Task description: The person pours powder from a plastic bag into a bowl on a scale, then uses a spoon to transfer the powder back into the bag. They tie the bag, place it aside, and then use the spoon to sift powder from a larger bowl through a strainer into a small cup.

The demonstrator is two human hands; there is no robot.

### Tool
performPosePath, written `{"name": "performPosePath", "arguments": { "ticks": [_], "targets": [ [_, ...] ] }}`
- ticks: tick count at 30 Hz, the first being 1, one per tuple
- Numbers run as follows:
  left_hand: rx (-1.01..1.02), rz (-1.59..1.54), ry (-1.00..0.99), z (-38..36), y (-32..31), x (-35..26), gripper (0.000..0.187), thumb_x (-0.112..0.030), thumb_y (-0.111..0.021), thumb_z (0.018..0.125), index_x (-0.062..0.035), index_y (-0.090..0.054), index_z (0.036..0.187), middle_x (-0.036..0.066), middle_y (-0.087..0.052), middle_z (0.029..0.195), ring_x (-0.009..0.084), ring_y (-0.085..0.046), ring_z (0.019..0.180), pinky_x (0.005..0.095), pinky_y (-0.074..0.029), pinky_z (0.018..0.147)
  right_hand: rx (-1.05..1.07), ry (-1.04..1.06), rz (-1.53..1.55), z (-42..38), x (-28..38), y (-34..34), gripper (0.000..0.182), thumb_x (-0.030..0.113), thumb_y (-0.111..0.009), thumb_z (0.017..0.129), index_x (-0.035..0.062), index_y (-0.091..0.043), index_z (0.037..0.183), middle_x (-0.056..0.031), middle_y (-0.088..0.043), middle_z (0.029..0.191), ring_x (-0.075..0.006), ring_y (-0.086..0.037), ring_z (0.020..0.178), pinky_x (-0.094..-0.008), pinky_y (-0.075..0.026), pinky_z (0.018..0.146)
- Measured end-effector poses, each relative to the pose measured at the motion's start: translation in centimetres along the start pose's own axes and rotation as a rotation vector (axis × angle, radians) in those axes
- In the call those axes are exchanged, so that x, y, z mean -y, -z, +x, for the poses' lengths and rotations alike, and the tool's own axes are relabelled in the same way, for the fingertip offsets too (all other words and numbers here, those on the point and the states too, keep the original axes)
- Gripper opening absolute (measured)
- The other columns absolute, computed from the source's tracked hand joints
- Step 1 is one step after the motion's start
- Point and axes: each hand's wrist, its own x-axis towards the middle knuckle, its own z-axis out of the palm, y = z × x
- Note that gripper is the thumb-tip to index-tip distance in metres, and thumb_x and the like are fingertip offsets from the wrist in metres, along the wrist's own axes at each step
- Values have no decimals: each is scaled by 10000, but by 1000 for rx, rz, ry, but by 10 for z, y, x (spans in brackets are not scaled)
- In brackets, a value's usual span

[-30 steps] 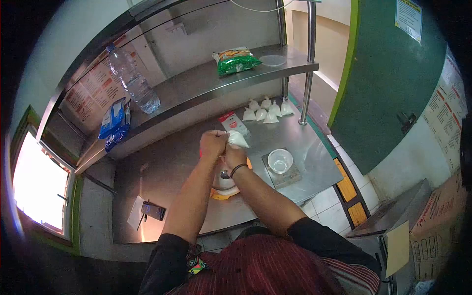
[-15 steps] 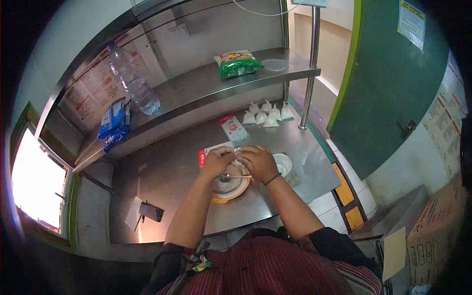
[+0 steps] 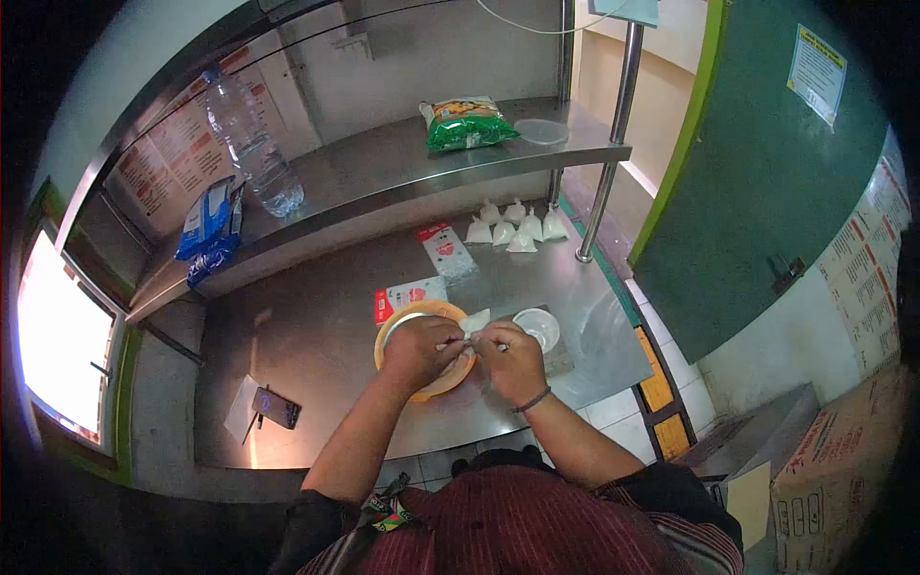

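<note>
My left hand (image 3: 422,351) and my right hand (image 3: 511,360) meet over the right side of an orange-rimmed bowl (image 3: 443,385). Both pinch the neck of a small clear bag with white contents (image 3: 474,322), which points up and away between my fingertips. My left hand and wrist hide much of the bowl. To the right of my right hand, a white round container (image 3: 537,329) sits on a flat greyish item. Behind the bowl lies a red and white packet (image 3: 411,295), with a second red and white packet (image 3: 446,251) farther back.
Several tied bags of white contents (image 3: 518,226) stand at the back of the steel table (image 3: 316,335). A phone (image 3: 277,408) lies on paper at the left. The shelf above (image 3: 383,163) holds a large bottle (image 3: 254,149), a blue packet (image 3: 210,230), a green packet (image 3: 468,125) and a clear lid (image 3: 541,130).
The small bag now shows standing beyond my fingertips. My hands have moved slightly down, and my left hand now covers more of the bowl. The spoon seen over the bowl is hidden.
</note>
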Motion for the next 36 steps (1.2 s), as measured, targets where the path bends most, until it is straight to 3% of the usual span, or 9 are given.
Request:
{"name": "performPosePath", "arguments": {
  "ticks": [2, 11, 13, 17, 22, 27, 30, 32, 36],
  "targets": [
    [-10, 107, -110, -2, -2, -6, 172, -194, -763, 819, -53, -715, 907, 85, -727, 910, 266, -701, 806, 364, -554, 753, -1, 18, -3, -7, 1, 4, 190, 166, -676, 887, -17, -729, 892, -137, -681, 944, -263, -655, 872, -353, -508, 778],
    [47, -95, 31, 3, -4, -41, 208, -200, -788, 790, -60, -706, 921, 101, -718, 907, 261, -700, 832, 362, -554, 751, 165, 94, 97, -9, 10, 53, 168, 137, -653, 906, -10, -721, 952, -129, -656, 989, -227, -647, 887, -319, -506, 804],
    [29, -135, 41, 2, -13, -39, 201, -184, -784, 785, -56, -702, 917, 102, -717, 900, 254, -701, 827, 359, -552, 744, 205, 279, -2, -1, 9, 64, 164, 130, -691, 881, -12, -717, 958, -117, -660, 945, -223, -651, 869, -323, -513, 781],
    [39, -177, 13, 12, -13, -58, 188, -136, -768, 759, -44, -692, 905, 95, -714, 894, 230, -698, 821, 339, -544, 749, 306, 293, -68, 15, 1, 84, 176, 138, -741, 850, 0, -719, 957, -84, -655, 858, -183, -629, 784, -300, -502, 715],
    [115, -197, -83, 24, -14, -61, 191, -101, -751, 751, -35, -687, 918, 93, -716, 935, 208, -692, 861, 313, -533, 790, 386, 92, 115, 17, 8, 99, 186, 154, -779, 841, 39, -708, 968, 16, -577, 726, -56, -486, 618, -220, -414, 564],
    [116, -384, -22, 28, -24, -64, 180, -75, -741, 762, -37, -690, 931, 89, -715, 952, 189, -681, 871, 313, -528, 811, 432, 64, 160, 18, 3, 105, 193, 158, -771, 855, 27, -680, 962, 39, -553, 725, -38, -469, 617, -210, -409, 556],
    [83, -512, -19, 21, -43, -55, 124, -79, -698, 824, -33, -681, 938, 61, -717, 922, 165, -671, 785, 326, -547, 769, 432, 67, 184, 17, 2, 107, 194, 164, -765, 859, 26, -663, 949, 40, -553, 725, -36, -470, 625, -208, -415, 566],
    [62, -688, 224, 15, -56, -52, 99, -52, -672, 853, -43, -660, 951, 61, -699, 945, 164, -660, 817, 333, -533, 829, 450, 48, 206, 17, 1, 109, 195, 168, -762, 859, 28, -656, 944, 40, -553, 725, -37, -471, 627, -206, -419, 571],
    [-83, -854, 100, 13, -74, -53, 96, -32, -667, 865, -47, -624, 949, 63, -692, 946, 154, -649, 896, 326, -502, 904, 410, 60, 208, 13, 6, 109, 192, 166, -744, 858, 23, -652, 946, 29, -574, 716, -38, -497, 623, -208, -435, 575]
  ]
}}
